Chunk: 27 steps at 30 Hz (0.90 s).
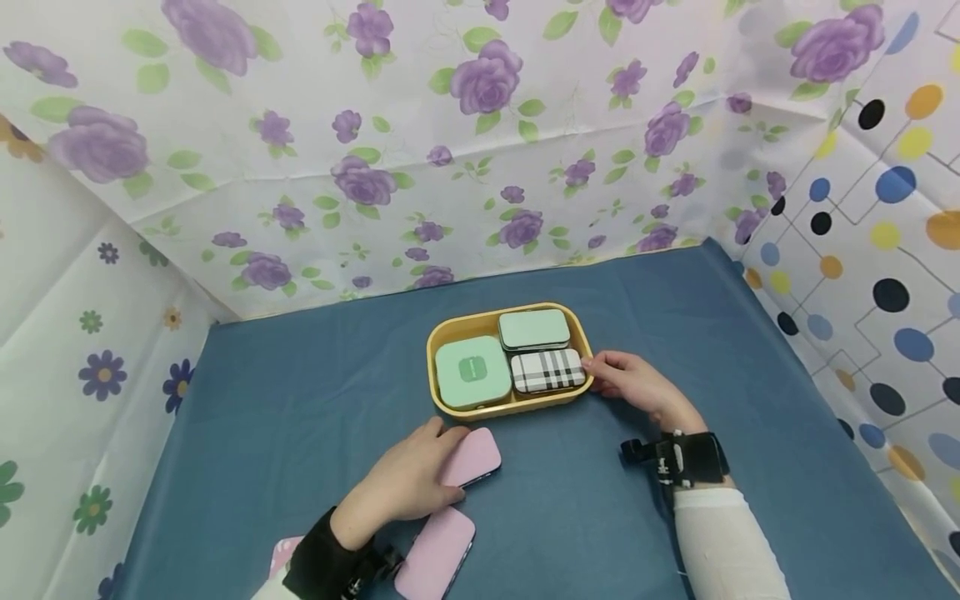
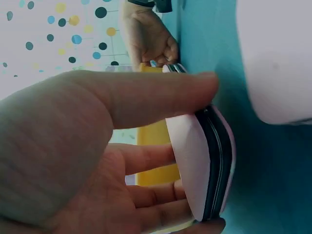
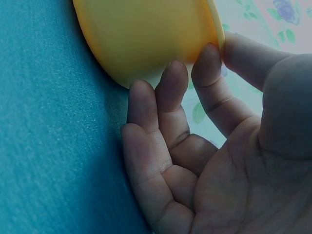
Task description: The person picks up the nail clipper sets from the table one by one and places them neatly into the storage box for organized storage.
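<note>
My left hand (image 1: 405, 477) grips a pink, rounded flat case (image 1: 477, 454), just in front of the yellow tray (image 1: 540, 404). In the left wrist view, the thumb lies across one edge of this case and the fingers reach round the other side; a dark seam runs along its edge. My right hand (image 1: 637, 387) pinches the tray's right end between thumb and index finger, the other fingers loosely bent beside its wall. Inside the tray sit a square mint-green case (image 1: 472, 375), a smaller mint-green case (image 1: 534, 328) and a black-and-white plaid case (image 1: 547, 371).
A second pink case (image 1: 437, 554) lies on the blue cloth (image 1: 570, 508) near my left wrist. Part of another pink item (image 1: 283, 552) shows behind that wrist. Flowered sheeting (image 1: 450, 167) rises at the back and left, dotted sheeting (image 1: 892, 275) at the right.
</note>
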Tool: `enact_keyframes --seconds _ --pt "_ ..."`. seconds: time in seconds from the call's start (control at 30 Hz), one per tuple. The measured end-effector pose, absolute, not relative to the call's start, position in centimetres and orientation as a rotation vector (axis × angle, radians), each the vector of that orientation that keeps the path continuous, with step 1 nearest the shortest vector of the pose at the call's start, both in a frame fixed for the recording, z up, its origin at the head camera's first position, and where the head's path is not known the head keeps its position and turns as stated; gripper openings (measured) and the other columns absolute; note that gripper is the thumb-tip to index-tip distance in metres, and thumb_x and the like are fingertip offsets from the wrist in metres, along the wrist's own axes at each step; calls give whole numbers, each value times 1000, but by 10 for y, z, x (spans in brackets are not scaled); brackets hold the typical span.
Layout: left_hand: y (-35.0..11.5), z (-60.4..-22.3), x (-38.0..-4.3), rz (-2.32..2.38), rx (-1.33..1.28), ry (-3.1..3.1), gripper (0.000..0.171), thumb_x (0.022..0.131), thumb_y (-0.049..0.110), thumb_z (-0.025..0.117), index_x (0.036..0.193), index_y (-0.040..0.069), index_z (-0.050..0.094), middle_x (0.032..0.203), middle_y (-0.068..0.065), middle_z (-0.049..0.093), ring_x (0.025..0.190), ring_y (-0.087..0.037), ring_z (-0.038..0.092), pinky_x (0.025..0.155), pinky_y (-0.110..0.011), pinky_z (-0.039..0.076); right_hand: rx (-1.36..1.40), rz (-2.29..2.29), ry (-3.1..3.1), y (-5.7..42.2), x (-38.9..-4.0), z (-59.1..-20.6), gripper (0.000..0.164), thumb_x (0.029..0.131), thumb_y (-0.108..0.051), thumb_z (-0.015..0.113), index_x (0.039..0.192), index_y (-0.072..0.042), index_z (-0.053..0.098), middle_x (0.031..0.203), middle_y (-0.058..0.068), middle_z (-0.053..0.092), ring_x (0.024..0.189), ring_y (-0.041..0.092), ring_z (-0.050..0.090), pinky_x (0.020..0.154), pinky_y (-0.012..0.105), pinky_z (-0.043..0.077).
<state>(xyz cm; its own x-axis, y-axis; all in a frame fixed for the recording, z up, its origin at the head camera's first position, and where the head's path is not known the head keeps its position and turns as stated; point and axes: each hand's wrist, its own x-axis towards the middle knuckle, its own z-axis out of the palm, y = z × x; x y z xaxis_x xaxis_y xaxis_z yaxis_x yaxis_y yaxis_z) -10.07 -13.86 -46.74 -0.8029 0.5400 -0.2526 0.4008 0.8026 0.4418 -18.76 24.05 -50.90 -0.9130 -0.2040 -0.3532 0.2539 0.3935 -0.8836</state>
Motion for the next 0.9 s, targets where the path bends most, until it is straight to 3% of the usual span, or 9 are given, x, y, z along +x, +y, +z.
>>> enact_keyframes --seconds 0.2,0.63,0.9 --pt "-134 -458 -102 589 797 2608 75 86 29 90 152 12 59 125 -4 57 100 -17 56 81 -38 49 53 -1532 2248 240 -187 -510 45 106 -55 64 106 -9 68 110 6 68 107 25 65 91 37 54" --pt "-119 -436 -106 722 899 2685 81 88 35 89 159 19 53 120 2 55 89 -11 52 70 -29 46 57 -1534 2251 241 -187 -510 44 107 -54 63 107 -9 68 111 6 68 108 26 66 92 37 54" --pt "-102 -432 -113 827 947 2759 82 88 36 91 159 22 53 123 0 54 92 -11 52 72 -29 47 34 -1527 2269 241 -188 -513 46 107 -53 64 105 -7 68 108 7 68 104 24 66 89 34 55"
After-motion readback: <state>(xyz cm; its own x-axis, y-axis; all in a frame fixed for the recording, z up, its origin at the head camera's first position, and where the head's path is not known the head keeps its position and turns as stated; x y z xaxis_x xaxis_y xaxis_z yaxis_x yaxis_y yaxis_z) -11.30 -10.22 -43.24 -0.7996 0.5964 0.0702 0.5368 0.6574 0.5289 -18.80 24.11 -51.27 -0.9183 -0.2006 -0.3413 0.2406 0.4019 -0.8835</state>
